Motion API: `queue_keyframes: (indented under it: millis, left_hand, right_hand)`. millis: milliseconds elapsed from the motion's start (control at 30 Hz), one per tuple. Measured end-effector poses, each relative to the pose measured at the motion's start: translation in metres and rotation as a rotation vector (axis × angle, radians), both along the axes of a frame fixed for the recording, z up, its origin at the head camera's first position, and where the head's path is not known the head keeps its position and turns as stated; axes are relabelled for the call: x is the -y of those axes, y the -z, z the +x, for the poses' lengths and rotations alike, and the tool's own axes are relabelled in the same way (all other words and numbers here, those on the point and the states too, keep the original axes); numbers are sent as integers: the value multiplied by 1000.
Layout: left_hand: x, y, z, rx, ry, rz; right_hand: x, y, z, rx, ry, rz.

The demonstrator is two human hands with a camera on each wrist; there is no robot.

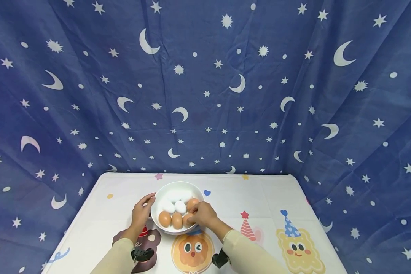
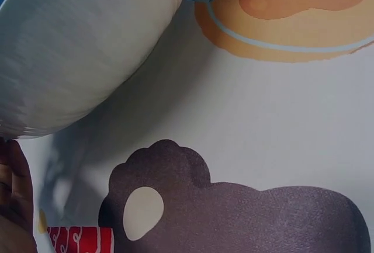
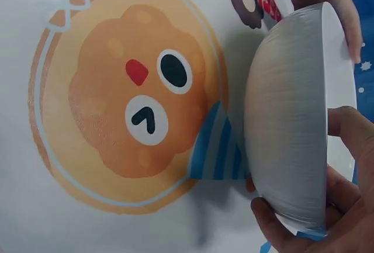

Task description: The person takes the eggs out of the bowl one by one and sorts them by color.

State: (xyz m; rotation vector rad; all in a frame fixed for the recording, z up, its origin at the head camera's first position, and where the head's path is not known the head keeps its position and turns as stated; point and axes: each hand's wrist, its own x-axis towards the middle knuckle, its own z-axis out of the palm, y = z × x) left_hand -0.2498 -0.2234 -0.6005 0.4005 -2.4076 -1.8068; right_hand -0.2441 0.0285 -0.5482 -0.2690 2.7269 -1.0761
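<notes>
A white bowl [image 1: 159,190] holds several eggs: white eggs [image 1: 180,207] at the back and middle, brown eggs [image 1: 177,220] along the front and right. My left hand [image 1: 142,211] holds the bowl's left side, fingertips at the rim. My right hand [image 1: 204,215] reaches over the right rim and pinches a brown egg [image 1: 187,220], which it partly covers. Another brown egg [image 1: 193,204] lies just behind those fingertips. In the right wrist view, some fingers [image 3: 345,194] bend inside the bowl while others curl against its outer wall; the wall hides the eggs there.
A white tablecloth [image 1: 226,228] with cartoon prints covers the table. Behind and to both sides hangs a dark blue curtain [image 1: 205,114] with moons and stars. The bowl stands near the table's left middle, by a printed pancake face [image 1: 193,253].
</notes>
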Motion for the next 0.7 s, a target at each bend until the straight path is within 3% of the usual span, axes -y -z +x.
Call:
queue_keyframes:
  millis: [367, 700]
  left_hand:
    - [1, 5, 2, 11, 9, 10]
    - [1, 5, 1, 19, 3, 16]
  right_hand:
    - [-1, -6, 0, 71, 36, -160]
    - [-8, -17, 1, 128, 83, -210]
